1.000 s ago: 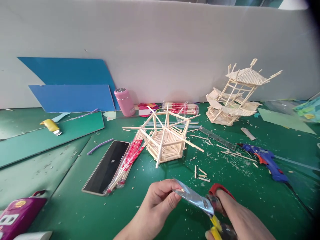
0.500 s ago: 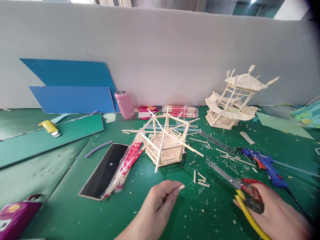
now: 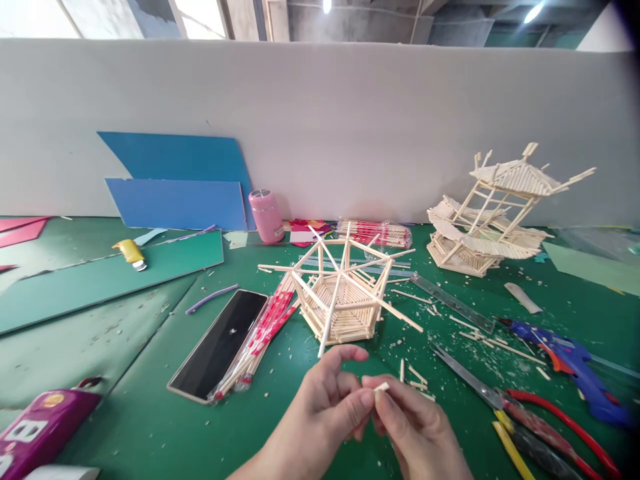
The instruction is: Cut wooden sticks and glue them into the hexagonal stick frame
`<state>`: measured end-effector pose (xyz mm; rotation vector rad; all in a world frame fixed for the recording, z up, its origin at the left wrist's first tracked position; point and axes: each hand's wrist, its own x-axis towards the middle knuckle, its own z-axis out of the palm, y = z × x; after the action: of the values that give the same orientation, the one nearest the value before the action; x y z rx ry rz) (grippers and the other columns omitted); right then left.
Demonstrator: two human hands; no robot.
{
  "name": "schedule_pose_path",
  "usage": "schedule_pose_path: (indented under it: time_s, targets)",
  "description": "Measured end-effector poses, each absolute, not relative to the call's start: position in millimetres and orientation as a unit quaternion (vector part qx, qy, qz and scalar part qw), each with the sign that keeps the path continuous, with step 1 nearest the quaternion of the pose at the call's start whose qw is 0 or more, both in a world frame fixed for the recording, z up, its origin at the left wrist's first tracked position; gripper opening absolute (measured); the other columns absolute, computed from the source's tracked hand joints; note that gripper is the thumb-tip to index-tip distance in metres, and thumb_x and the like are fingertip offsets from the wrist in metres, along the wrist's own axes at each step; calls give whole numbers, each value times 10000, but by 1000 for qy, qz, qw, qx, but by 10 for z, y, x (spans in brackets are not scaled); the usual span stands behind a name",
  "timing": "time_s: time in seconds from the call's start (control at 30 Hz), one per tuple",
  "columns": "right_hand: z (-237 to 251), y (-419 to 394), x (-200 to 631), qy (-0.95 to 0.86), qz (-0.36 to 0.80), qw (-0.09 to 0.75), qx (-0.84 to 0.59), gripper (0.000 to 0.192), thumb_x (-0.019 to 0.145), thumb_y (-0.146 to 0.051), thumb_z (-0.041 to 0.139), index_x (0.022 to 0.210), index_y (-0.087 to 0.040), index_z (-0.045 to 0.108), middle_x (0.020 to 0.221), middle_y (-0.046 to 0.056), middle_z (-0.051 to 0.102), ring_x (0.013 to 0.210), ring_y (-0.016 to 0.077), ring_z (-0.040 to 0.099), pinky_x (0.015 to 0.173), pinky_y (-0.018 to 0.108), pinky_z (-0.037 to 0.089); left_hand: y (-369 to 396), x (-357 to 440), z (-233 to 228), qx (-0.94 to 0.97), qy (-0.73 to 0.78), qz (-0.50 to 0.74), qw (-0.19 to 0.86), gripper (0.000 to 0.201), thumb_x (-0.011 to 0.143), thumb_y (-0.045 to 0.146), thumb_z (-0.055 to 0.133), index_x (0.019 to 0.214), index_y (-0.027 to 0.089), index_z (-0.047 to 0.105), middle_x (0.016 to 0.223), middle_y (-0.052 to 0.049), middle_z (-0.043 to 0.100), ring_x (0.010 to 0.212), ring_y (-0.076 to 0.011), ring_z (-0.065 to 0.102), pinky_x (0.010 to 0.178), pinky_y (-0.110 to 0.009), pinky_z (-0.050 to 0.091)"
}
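Note:
Low in front of me, my left hand [image 3: 325,408] and my right hand [image 3: 416,421] meet at the fingertips around a short wooden stick [image 3: 382,387]. My right thumb and forefinger pinch it. The left thumb presses at its near end, while the left forefinger is lifted and curled; the far end of the grip is hidden. Just beyond stands a six-sided frame of wooden sticks [image 3: 345,303] with a slatted base and crossing sticks on top. Cut stick pieces [image 3: 417,377] lie beside the right hand. The red-and-yellow-handled scissors [image 3: 493,399] rest on the table at right.
A blue glue gun [image 3: 575,363] lies at right, behind it a stick pagoda [image 3: 505,210]. Left are a phone [image 3: 220,347], packaged sticks [image 3: 265,333], a yellow cutter [image 3: 131,253] and a purple object [image 3: 47,427]. A pink bottle [image 3: 267,217] stands near the white partition [image 3: 325,127].
My right hand has let go of the scissors, leaving them on the table, and moved left to join my left hand at the short stick. The view has shifted somewhat left and up.

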<state>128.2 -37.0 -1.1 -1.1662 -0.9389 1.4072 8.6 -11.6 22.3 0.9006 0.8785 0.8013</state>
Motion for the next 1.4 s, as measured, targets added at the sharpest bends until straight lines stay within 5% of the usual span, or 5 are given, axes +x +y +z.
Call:
schedule_pose_path:
  time_s: [0.2, 0.37, 0.47, 0.83, 1.4]
  targets:
    - [-95, -156, 1263, -297, 631, 536, -476, 228, 755, -431, 601, 741, -208, 642, 540, -43, 506, 514, 73, 445, 500, 167, 397, -151, -120, 127, 404, 453, 402, 686, 314, 752, 394, 614, 950, 171, 516, 587, 35, 482, 528, -84, 414, 481, -192, 293]
    - [-1, -15, 1225, -302, 645, 532, -457, 270, 792, -439, 555, 706, -186, 592, 555, -37, 546, 498, 62, 481, 482, 161, 397, 3, -306, 22, 583, 582, 460, 331, 200, 762, 283, 586, 934, 179, 577, 843, -41, 546, 644, -142, 450, 584, -268, 387]
    - [19, 50, 1176, -291, 647, 534, -460, 226, 760, -413, 608, 732, -189, 598, 644, -22, 606, 579, 82, 552, 553, 187, 454, 166, -323, 26, 636, 583, 442, 243, 327, 754, 240, 579, 1071, 167, 547, 1011, -83, 545, 668, -152, 463, 626, -296, 425]
    - [8, 155, 1134, -301, 628, 547, -464, 169, 745, -360, 638, 723, -192, 652, 641, -32, 608, 556, 61, 519, 519, 164, 419, 384, -226, 96, 639, 534, 421, 360, 171, 801, 261, 541, 726, 158, 655, 688, -18, 630, 707, -191, 577, 632, -269, 436]
    - [301, 436, 1008, -278, 650, 576, -412, 184, 710, -341, 668, 645, -170, 650, 540, -47, 575, 436, 27, 477, 438, 131, 412, 600, -269, 348, 566, 498, 470, 459, 205, 797, 310, 577, 937, 196, 675, 763, -4, 657, 737, -159, 564, 671, -270, 434]
